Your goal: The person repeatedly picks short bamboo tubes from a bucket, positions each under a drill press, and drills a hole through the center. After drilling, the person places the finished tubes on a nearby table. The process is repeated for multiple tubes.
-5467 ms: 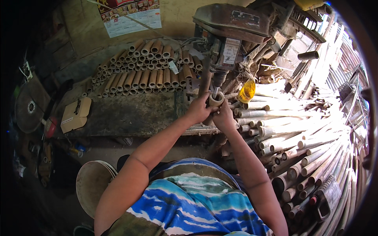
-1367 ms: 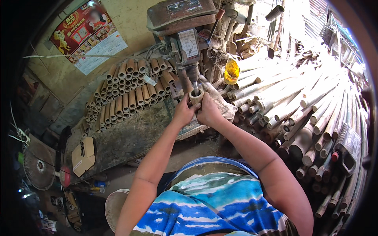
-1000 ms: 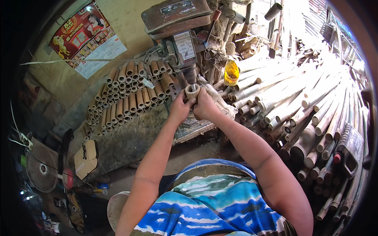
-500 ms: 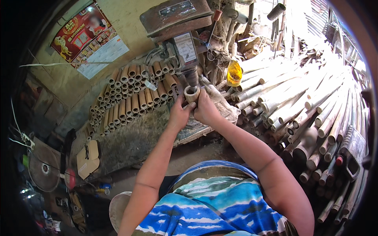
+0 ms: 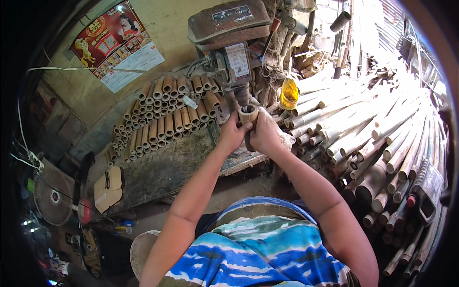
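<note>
A short bamboo tube [image 5: 247,118] stands nearly upright between my two hands, its round hollow end facing up. My left hand [image 5: 233,136] grips its left side, with the thumb across the near side. On the right side, my right hand [image 5: 264,135] closes round the same tube. Just above the opening is the chuck [image 5: 242,95] of a drill press [image 5: 237,62]; a grey metal bit shows at the tube's mouth. How deep the bit reaches is hidden by the tube wall.
Cut bamboo tubes [image 5: 167,125] lie stacked on the worn bench [image 5: 167,160] to the left. Long bamboo poles [image 5: 354,129] fill the right. A yellow container [image 5: 289,94] hangs behind the drill press. A fan [image 5: 53,197] and an opened cardboard box [image 5: 108,191] are at far left.
The whole view has shifted, so the bench and drill press appear farther right. The tube and both hands sit slightly farther right relative to the chuck, and more of the tube's hollow shows.
</note>
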Action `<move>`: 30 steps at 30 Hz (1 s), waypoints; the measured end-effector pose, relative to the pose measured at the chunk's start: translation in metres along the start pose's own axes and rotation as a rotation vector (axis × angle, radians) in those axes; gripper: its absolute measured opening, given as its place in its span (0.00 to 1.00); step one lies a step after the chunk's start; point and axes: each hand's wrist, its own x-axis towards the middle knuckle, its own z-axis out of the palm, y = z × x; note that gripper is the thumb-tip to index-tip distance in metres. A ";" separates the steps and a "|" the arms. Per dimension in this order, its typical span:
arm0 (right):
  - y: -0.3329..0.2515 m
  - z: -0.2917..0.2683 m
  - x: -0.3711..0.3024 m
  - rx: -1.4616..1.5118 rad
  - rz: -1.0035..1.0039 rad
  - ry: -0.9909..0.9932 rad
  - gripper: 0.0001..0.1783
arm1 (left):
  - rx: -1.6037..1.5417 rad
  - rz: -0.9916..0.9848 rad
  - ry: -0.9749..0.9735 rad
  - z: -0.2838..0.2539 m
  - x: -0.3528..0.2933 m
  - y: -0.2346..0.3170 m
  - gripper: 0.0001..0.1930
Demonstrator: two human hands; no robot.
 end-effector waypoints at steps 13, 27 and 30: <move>0.003 0.011 0.030 -0.039 0.071 0.007 0.24 | 0.101 0.024 0.003 -0.011 0.032 -0.011 0.26; -0.009 0.031 0.017 -0.048 0.021 0.016 0.25 | 0.058 -0.032 0.001 -0.026 0.015 -0.020 0.27; -0.001 0.021 0.025 -0.013 0.073 0.019 0.23 | 0.064 -0.022 -0.015 -0.017 0.030 -0.020 0.27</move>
